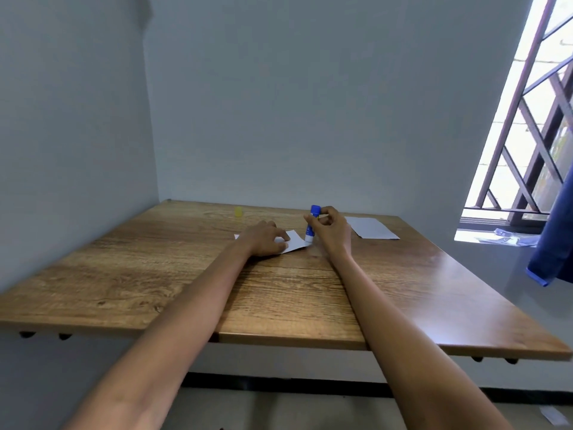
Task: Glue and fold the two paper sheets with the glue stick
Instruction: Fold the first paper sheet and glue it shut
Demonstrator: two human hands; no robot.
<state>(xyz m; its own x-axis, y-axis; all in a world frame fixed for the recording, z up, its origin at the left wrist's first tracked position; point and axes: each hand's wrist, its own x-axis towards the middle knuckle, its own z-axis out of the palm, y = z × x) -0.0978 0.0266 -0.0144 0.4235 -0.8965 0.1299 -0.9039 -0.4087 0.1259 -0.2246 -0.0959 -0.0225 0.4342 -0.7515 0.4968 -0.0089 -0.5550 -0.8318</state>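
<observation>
On the wooden table, your left hand presses flat on the folded sheet, while your right hand grips the glue stick upright, tip on the paper's edge (second sheet lies just right, yellow cap farther back).

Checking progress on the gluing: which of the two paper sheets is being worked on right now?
The nearer sheet, pinned under the left hand with the glue stick at its edge. The other sheet lies untouched, farther right.
</observation>
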